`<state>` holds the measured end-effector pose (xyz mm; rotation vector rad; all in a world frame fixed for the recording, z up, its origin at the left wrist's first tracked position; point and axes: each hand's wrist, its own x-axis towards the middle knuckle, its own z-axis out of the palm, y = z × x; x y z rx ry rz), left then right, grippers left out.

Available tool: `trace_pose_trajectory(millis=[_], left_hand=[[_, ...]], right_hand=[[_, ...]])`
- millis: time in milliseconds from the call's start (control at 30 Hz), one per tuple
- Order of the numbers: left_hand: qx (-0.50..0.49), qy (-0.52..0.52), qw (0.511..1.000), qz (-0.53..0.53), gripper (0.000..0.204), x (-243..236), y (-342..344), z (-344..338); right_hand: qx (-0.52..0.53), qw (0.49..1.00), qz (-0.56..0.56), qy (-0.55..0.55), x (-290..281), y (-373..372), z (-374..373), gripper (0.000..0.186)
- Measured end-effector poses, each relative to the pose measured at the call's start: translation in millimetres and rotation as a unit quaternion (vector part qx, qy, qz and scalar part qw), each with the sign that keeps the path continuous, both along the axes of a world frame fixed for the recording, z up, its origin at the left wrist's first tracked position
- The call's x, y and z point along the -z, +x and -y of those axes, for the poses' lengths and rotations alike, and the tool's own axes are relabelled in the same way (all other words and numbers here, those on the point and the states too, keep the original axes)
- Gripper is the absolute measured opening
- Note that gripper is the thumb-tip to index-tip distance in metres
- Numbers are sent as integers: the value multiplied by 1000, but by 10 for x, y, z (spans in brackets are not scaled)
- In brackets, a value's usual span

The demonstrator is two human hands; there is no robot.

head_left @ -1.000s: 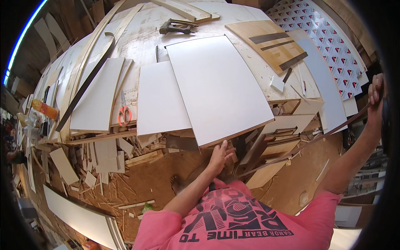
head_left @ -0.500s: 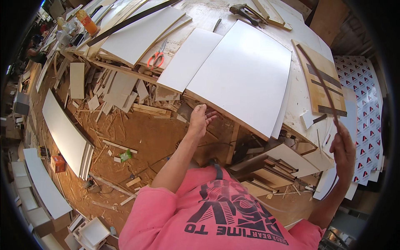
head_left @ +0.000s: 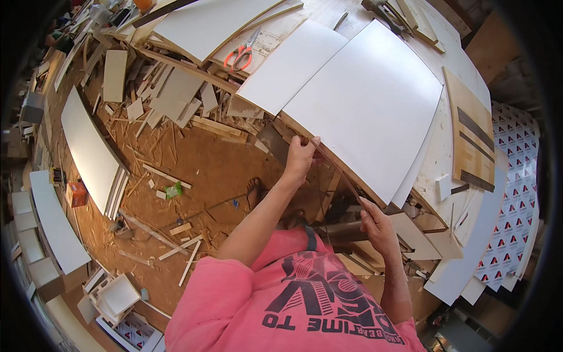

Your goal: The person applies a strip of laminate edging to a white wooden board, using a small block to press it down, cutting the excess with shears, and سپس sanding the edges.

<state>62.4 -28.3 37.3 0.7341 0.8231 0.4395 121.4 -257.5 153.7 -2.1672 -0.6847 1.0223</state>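
head view: the thin dark strip (head_left: pixel 337 170) runs along the near edge of the big white board (head_left: pixel 366 100), from about ten o'clock down to four o'clock across the middle of the picture. the likeliest slip here is the strip bowing away from the edge between the two hands, since it already curves a little there; uneven pull from either end would cause that. the board also overhangs the workbench (head_left: pixel 451 146) toward the person, so a hard push on its edge could shift it against the second white board (head_left: pixel 293 64) lying just beside it at eleven o'clock. offcuts cover the floor (head_left: pixel 205 170) below, and a dropped strip would be hard to pick out among them.

the left hand (head_left: pixel 300 158) is raised at the board's near corner, fingers curled over the edge and closed on the upper end of the strip, wrist bent back, forearm rising from the lower middle. the right hand (head_left: pixel 378 226) sits lower, at about four o'clock from the left, thumb and fingers pinched narrow on the strip's lower end just under the board's edge; whether it also touches the board is hard to tell, as the fisheye bends that part. red-handled scissors (head_left: pixel 240 56) lie well apart on the bench at twelve o'clock.
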Motion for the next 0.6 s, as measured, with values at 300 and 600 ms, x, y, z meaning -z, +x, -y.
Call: trace_pose_trajectory(millis=[300, 600], left_hand=[[9, 17, 1000, -19, 28, -179, -46, 164], [-24, -11, 999, 19, 18, 200, -271, 84]], right_hand=[[-2, 1000, 14, 12, -4, 30, -143, 35], [-51, 998, 18, 32, 431, -5, -576, 34]])
